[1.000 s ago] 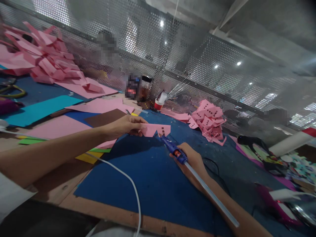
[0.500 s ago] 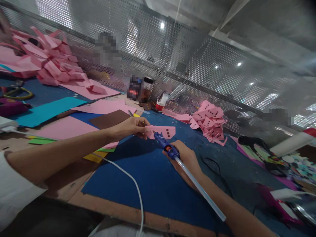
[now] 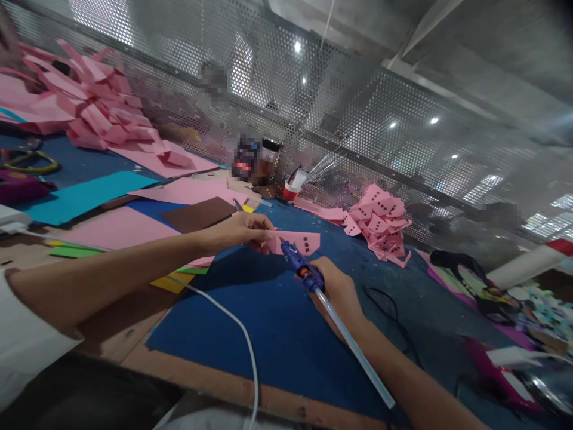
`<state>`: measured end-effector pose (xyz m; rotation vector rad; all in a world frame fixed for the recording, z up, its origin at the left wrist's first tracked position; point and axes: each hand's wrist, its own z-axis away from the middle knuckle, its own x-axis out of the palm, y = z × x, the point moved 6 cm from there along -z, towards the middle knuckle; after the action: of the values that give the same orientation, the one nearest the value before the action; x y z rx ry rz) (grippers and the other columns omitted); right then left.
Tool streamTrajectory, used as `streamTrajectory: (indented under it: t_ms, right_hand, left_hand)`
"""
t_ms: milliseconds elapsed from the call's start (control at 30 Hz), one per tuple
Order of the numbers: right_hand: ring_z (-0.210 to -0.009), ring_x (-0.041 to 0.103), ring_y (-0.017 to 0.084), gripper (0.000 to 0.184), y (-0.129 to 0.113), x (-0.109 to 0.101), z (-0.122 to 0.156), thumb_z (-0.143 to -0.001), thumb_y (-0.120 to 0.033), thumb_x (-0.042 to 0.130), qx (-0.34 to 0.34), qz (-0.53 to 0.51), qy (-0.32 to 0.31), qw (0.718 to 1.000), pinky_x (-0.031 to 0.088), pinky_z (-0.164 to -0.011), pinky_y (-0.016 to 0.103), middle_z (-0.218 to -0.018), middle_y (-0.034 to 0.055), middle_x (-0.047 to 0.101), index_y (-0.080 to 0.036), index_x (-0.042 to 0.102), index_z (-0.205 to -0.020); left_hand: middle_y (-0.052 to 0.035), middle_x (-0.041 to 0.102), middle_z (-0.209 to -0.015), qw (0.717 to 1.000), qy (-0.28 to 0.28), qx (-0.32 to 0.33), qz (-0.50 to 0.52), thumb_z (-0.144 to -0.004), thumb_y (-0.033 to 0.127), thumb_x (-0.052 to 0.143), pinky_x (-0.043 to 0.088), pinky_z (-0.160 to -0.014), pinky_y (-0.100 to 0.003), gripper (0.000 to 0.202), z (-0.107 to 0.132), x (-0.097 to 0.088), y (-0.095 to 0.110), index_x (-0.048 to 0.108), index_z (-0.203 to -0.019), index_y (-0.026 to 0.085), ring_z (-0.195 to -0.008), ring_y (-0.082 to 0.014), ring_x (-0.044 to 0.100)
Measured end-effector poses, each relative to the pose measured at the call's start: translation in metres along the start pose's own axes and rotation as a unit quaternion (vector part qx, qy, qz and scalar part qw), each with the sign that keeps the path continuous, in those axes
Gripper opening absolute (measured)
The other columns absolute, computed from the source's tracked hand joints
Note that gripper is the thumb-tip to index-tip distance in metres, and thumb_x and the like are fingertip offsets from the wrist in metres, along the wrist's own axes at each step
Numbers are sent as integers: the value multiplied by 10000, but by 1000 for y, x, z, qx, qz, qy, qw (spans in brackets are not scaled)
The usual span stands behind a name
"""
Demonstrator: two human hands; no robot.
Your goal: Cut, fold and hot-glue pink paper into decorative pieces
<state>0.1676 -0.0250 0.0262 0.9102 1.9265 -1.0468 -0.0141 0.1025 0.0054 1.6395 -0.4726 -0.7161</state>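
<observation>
My left hand pinches the left end of a pink paper strip marked with small dark squares near its right end. Something thin and pointed, like tweezers, also sticks out from behind the fingers of this hand. Closed around a blue hot glue gun is my right hand. The gun's nozzle meets or hovers just over the strip's face, close to my left fingertips; contact is hard to tell. From the gun's rear a long clear glue stick slants down to the right.
A blue sheet covers the table front, crossed by a white cable. Pink dotted pieces are heaped behind on the right; folded pink paper piles up far left. A red-and-white cup holding thin sticks stands by the mesh screen.
Both hands, the strip and the glue gun keep nearly the same positions relative to each other. The whole view has shifted very slightly.
</observation>
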Motion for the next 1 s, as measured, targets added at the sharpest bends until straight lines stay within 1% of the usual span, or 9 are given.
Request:
streamTrajectory:
  t_ms: [300,700,833,1000]
  right_hand:
    - [-757,624,156,122,8,2,-1,-861,-234,586,20,7,6,1000,417,-650,233,-947,22,645,-211,586,-981]
    - [-785,631,167,114,9,5,-1,-863,-237,583,17,8,3,1000,432,-692,243,-951,26,641,-206,584,-973]
    - [-764,632,163,121,9,5,-1,-865,-239,572,17,12,-4,1000,430,-665,237,-963,30,643,-209,583,-982]
    - [-778,632,171,113,7,4,-1,-878,-258,565,15,13,-2,1000,427,-675,243,-949,32,642,-208,586,-976]
  left_hand:
    - [-51,728,-871,1000,-7,-1,-3,-812,430,667,524,-683,-274,288,-1,1,0,623,-930,171,-750,-171,682]
    - [-60,727,-882,1000,-14,7,-6,-821,446,659,531,-691,-282,299,0,1,0,619,-934,172,-762,-175,681]
    - [-63,731,-888,1000,-16,6,-11,-820,454,659,528,-689,-277,305,-1,1,-1,624,-936,174,-763,-174,681]
    - [-58,729,-879,1000,-21,10,-6,-824,444,657,530,-683,-274,293,-1,2,-1,621,-931,173,-749,-166,677]
